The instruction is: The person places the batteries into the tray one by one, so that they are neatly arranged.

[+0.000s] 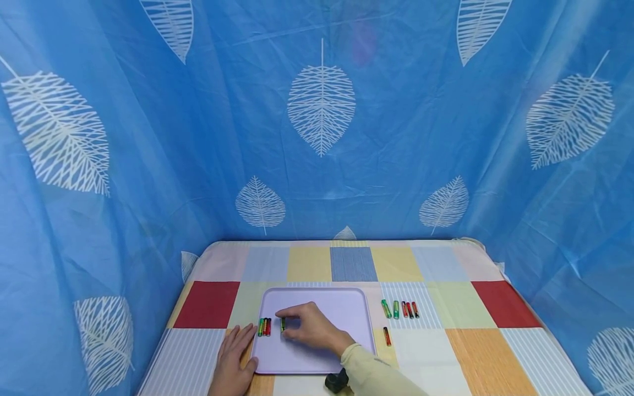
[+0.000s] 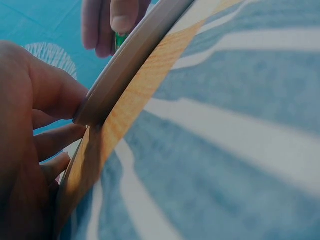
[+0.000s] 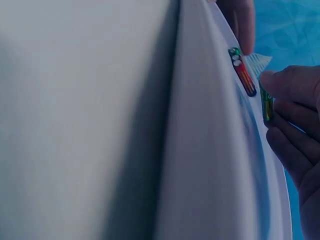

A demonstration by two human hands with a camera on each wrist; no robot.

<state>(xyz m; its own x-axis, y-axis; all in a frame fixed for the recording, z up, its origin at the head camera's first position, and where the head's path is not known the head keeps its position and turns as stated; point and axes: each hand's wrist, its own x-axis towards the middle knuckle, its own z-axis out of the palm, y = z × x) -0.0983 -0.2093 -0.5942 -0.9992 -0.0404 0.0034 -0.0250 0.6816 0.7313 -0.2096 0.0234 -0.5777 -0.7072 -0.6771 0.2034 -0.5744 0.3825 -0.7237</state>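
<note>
My right hand (image 1: 313,329) is over the left half of a lilac tray (image 1: 342,300). It pinches a green battery (image 3: 267,102) between thumb and fingers, holding it on end or nearly so. To its left, a green battery (image 1: 261,327) and red-and-black batteries (image 1: 267,327) lie side by side on the tray, close to the left rim. My left hand (image 1: 233,360) rests on the table at the tray's left side with its fingers extended. In the left wrist view, a digit of that hand touches the tray's rim (image 2: 120,70).
Right of the tray, green batteries (image 1: 386,309) and red-and-black batteries (image 1: 409,310) form a loose row on the patchwork tablecloth (image 1: 485,357). One red-and-black battery (image 1: 387,336) lies nearer the tray. A black object (image 1: 336,380) is by the right sleeve. Blue leaf-print curtains (image 1: 322,181) surround the table.
</note>
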